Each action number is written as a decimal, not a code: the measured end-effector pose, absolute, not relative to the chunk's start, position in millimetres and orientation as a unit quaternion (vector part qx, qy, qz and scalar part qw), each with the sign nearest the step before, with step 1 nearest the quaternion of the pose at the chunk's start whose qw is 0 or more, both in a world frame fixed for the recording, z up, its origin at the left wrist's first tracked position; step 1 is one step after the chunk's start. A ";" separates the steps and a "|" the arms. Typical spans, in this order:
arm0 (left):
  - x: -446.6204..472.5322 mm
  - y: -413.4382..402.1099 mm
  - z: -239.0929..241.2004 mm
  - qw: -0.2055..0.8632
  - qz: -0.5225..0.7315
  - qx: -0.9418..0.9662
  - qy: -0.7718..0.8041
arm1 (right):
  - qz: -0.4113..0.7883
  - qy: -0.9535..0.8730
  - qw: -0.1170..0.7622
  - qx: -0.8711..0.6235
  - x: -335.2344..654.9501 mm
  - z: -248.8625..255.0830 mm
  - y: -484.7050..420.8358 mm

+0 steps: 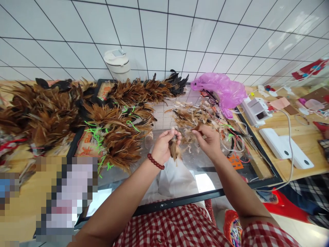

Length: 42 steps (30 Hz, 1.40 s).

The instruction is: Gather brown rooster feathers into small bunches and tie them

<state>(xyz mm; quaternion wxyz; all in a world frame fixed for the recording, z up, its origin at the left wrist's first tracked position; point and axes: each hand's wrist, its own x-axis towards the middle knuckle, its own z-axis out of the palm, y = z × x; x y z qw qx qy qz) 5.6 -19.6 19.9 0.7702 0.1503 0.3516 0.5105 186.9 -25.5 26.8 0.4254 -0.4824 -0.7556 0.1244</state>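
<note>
My left hand (164, 144), with a dark red bead bracelet (155, 162) on its wrist, is closed round a small bunch of brown feathers (175, 149) that hangs down from the fingers. My right hand (208, 139) is pinched on a single brown feather (195, 128) just right of the bunch. Both hands are over a glass tabletop (195, 168). A loose heap of pale brown feathers (190, 115) lies just beyond the hands.
Large bundles of brown and black feathers (110, 116) tied with green string fill the left. A white lidded cup (118, 63) stands by the tiled wall. A pink plastic bag (223, 89), glasses (209, 96), white boxes (285, 145) and cables lie right.
</note>
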 end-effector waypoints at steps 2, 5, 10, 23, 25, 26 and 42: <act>7.2 -21.8 20.0 0.792 0.474 0.150 0.355 | 0.084 -0.754 0.449 -0.472 185.8 29.6 -29.5; 7.6 -23.4 18.9 0.814 0.441 0.149 0.348 | 0.078 -0.825 0.399 -0.392 180.3 29.6 -36.0; 4.5 -21.2 17.8 0.796 0.484 0.192 0.309 | 0.161 -0.832 0.383 -0.367 166.9 25.9 -41.5; 10.1 -27.6 17.2 0.790 0.430 0.296 0.323 | 0.490 -0.563 0.496 -0.444 173.3 24.3 -25.6; 10.5 -26.5 15.9 0.789 0.428 0.283 0.338 | 0.510 -0.572 0.490 -0.416 172.6 25.4 -27.6; 10.7 -26.2 15.4 0.786 0.429 0.285 0.344 | 0.511 -0.579 0.488 -0.407 171.7 25.9 -28.6; 2.6 -18.2 19.0 0.766 0.487 0.250 0.336 | 0.463 -0.646 0.386 -0.469 172.9 23.5 -26.3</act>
